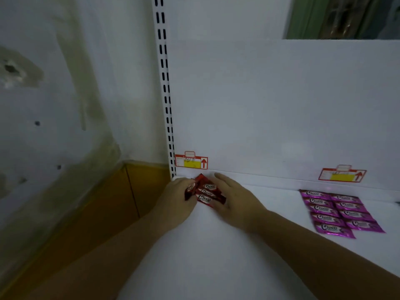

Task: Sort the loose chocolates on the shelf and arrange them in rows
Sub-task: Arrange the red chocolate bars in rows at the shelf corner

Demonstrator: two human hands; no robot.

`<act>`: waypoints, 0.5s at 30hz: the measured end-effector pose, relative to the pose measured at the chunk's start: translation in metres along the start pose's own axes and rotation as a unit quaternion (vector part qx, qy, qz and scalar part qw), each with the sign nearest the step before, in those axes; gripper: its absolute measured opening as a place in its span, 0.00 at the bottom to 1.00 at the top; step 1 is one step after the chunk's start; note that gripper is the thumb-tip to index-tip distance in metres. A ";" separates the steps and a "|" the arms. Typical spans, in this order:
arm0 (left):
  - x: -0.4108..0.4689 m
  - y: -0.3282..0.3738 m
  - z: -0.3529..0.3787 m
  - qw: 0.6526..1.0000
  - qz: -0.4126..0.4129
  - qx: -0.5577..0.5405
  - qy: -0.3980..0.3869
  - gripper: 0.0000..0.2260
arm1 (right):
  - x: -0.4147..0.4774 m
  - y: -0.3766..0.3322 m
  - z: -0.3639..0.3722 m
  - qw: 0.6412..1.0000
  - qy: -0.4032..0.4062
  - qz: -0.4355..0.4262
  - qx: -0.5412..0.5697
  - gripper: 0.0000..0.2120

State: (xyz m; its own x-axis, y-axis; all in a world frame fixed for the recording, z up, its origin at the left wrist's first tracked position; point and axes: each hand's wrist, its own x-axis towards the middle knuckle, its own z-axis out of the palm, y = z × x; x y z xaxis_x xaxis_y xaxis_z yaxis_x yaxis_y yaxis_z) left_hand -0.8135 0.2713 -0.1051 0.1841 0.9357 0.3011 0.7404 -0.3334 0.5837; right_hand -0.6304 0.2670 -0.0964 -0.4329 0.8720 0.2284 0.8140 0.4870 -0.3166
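Plaster wall (54, 105), stained and pitted, rising well to the left of the fingers, with a brown panel (104, 208) running along its foot, below and left of the knuckles. Slotted upright (165, 94) standing just behind the left fingertips and reaching up out of view.

Left hand (176, 199) resting on the white shelf (216, 252) at its back left corner, fingers (186, 184) curling round the left end of the red chocolates (208, 192) and gripping them. Red chocolates lying bunched in a small overlapping stack between the two hands, "Choco" lettering facing up, touching both sets of fingers and sitting close against the back edge of the shelf. Red-and-yellow price label (191, 162) hanging on the back panel (270, 105) just beyond the fingertips of both hands.

Right hand (234, 199) lying flat and spread, fingers (223, 180) stretching straight toward the back panel, their inner side pressing against the right edge of the stack. Thumb tucking under the packets, extent of its hold impossible to tell.

Purple chocolates (337, 213) lying well to the right of the right fingers, sitting in two neat columns side by side, packets touching or slightly overlapping, five in the left column and four in the right. Second price label (343, 175) hanging just behind them, far right of the fingers. Green frame (337, 16) showing above the back panel, high up and well right of the fingertips.
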 end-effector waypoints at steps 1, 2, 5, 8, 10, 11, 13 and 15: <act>0.004 -0.002 0.003 1.000 0.009 0.001 -0.009 0.09 | 0.002 -0.001 0.004 1.000 -0.004 -0.006 -0.002 0.29; 0.007 -0.005 0.005 1.000 0.014 0.015 -0.016 0.09 | 0.002 -0.001 0.007 1.000 -0.013 -0.010 -0.004 0.28; 0.012 -0.011 0.009 0.999 0.019 0.039 -0.026 0.15 | 0.006 -0.002 0.006 0.999 -0.037 0.007 -0.023 0.27; 0.012 -0.012 0.003 0.996 0.058 0.025 -0.055 0.14 | 0.007 -0.008 -0.002 0.998 -0.055 0.019 -0.020 0.24; 0.006 -0.011 -0.001 0.992 0.090 0.024 -0.090 0.15 | -0.004 -0.013 -0.007 0.997 -0.066 0.015 -0.027 0.22; 0.001 -0.009 -0.002 0.989 0.097 0.025 -0.110 0.16 | -0.012 -0.013 -0.010 0.997 -0.072 0.013 -0.031 0.22; -0.010 -0.003 -0.001 0.983 0.125 0.029 -0.132 0.17 | -0.029 -0.010 -0.019 0.996 -0.084 0.004 -0.035 0.22; -0.020 0.008 0.000 0.971 0.171 0.031 -0.161 0.18 | -0.047 -0.005 -0.031 0.994 -0.100 -0.010 -0.052 0.21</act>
State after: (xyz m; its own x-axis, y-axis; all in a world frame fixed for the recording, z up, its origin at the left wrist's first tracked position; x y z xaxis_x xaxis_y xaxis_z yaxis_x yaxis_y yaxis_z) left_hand -0.8112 0.2496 -0.1062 0.6116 0.7623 0.2118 0.6362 -0.6330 0.4410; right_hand -0.6017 0.2218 -0.0774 -0.5097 0.8593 0.0435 0.8351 0.5063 -0.2152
